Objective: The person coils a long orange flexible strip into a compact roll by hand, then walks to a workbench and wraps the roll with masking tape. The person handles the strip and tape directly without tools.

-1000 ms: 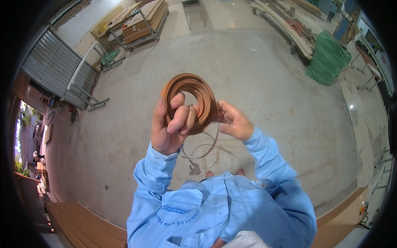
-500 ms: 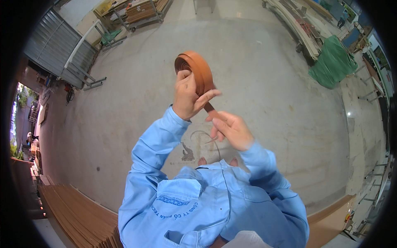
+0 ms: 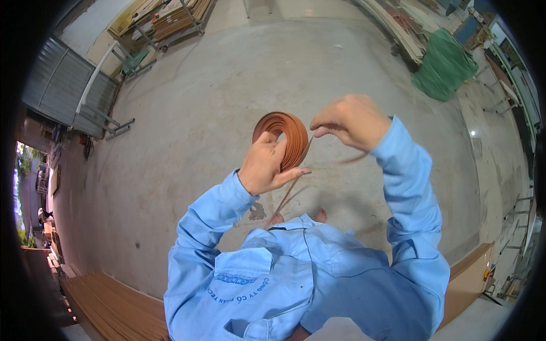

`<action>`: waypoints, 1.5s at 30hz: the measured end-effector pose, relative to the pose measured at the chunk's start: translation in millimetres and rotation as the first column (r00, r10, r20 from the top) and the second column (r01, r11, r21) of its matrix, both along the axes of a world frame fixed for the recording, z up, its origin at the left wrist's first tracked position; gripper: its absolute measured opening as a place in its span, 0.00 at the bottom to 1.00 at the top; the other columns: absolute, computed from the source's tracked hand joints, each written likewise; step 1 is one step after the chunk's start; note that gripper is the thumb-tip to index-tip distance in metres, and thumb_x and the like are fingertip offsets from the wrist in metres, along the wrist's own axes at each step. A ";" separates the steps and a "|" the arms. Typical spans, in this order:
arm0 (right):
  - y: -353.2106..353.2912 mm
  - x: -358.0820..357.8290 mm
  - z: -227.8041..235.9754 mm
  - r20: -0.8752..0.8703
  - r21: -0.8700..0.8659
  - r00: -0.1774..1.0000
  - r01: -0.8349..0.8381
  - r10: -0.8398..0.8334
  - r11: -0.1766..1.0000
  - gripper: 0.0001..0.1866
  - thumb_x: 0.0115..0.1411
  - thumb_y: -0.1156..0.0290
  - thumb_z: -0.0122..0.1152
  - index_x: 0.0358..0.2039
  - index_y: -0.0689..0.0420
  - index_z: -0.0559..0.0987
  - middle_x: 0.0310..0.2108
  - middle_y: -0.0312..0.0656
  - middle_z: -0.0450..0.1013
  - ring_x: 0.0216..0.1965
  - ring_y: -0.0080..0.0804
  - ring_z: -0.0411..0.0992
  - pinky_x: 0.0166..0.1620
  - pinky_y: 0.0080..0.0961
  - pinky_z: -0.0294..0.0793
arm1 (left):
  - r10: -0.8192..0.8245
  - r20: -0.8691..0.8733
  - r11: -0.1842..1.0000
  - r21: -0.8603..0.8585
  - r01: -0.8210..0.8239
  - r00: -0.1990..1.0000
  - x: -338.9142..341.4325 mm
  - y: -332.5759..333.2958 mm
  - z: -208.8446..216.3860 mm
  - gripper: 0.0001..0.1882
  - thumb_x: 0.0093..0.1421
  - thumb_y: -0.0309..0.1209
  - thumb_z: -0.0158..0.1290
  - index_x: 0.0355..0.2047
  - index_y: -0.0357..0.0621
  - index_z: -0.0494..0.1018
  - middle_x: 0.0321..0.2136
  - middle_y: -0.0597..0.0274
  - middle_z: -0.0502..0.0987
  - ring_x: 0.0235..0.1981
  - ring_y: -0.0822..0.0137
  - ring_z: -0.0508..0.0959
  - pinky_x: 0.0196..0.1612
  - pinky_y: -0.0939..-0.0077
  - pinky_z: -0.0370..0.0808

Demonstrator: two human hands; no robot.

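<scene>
My left hand (image 3: 264,166) grips a coil of orange-brown edge banding (image 3: 294,136), fingers hooked into its centre and thumb stretched along the lower edge. To the right and slightly higher, my right hand (image 3: 354,124) is closed in a pinch on the thin strip that runs off the coil's right side. A blurred piece of strip shows below the right wrist. Beneath the left thumb, a thin length of strip (image 3: 284,200) hangs down toward my feet.
Brown boards (image 3: 114,304) lie stacked at the lower left. A loaded trolley (image 3: 179,28) stands far left, a green covered heap (image 3: 445,65) far right. A metal frame (image 3: 94,85) stands by the grey shutter. Bare feet (image 3: 321,215) show below.
My right hand has swung up and right, pulling the strip out beside the coil. My left hand has lowered the coil and turned it more face-on.
</scene>
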State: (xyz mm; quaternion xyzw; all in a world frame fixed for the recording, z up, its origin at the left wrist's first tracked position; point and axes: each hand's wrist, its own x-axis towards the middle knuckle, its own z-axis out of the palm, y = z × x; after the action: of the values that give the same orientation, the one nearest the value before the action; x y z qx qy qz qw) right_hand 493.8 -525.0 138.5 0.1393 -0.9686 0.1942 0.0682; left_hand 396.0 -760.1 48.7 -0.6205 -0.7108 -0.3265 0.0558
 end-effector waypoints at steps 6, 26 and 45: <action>45.0 -46.6 -31.8 0.051 -0.578 0.960 -0.198 0.277 0.791 0.11 0.61 0.65 0.67 0.39 0.59 0.86 0.32 0.42 0.82 0.34 0.35 0.80 0.41 0.30 0.78 | -0.187 0.236 0.982 0.009 0.190 0.954 28.6 -15.2 12.0 0.33 0.51 0.46 0.69 0.50 0.34 0.75 0.24 0.56 0.74 0.35 0.58 0.70 0.35 0.63 0.71; -144.7 5.2 -151.3 0.116 -0.988 0.982 0.099 0.151 0.119 0.23 0.75 0.57 0.47 0.40 0.66 0.80 0.30 0.40 0.80 0.26 0.22 0.73 0.32 0.20 0.72 | -0.321 0.747 0.734 0.585 -0.346 0.582 14.4 2.6 69.4 0.27 0.65 0.57 0.55 0.38 0.43 0.67 0.20 0.64 0.73 0.21 0.72 0.70 0.29 0.77 0.71; -64.9 49.0 -8.1 0.026 -0.501 0.991 0.127 -0.132 0.856 0.09 0.64 0.65 0.62 0.39 0.57 0.80 0.25 0.46 0.78 0.28 0.43 0.78 0.32 0.31 0.76 | -0.036 -0.203 0.992 0.109 0.059 0.979 -27.5 -9.5 9.8 0.47 0.51 0.70 0.55 0.41 0.28 0.71 0.19 0.54 0.71 0.25 0.53 0.68 0.38 0.62 0.68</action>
State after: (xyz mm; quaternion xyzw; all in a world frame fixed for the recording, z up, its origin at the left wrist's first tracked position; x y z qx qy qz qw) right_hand 542.9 -589.9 130.3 0.0524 -0.8917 0.4336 0.1193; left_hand 368.4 -769.6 58.5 -0.6628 -0.6666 -0.3038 0.1548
